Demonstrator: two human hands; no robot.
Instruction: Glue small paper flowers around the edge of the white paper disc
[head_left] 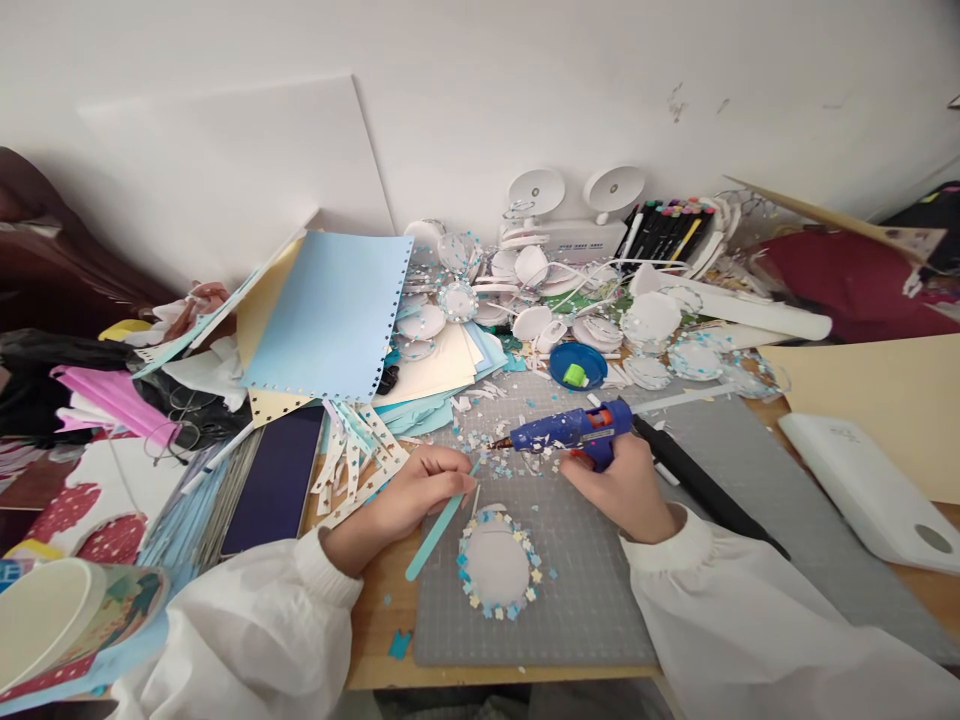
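Observation:
My right hand (626,485) is wrapped round the handle of a blue glue gun (562,430), whose nozzle points left over scattered paper bits. Pinched in my left hand (427,485) is a turquoise strip (439,535) that slants down to the left; its upper end lies near the nozzle. A thin white stick (475,500) shows beside my left fingertips; whether they hold it too is unclear. Below, a white disc (498,562) ringed with small blue and cream paper shapes lies on the grey cutting mat (592,600).
Many white decorated pieces (457,300) are piled at the back, by a blue dish (577,367) and black markers (667,232). Paper sheets (330,310), a dark phone (274,480) and a cup (56,620) stand left. A black rod (705,485) and white case (870,490) lie right.

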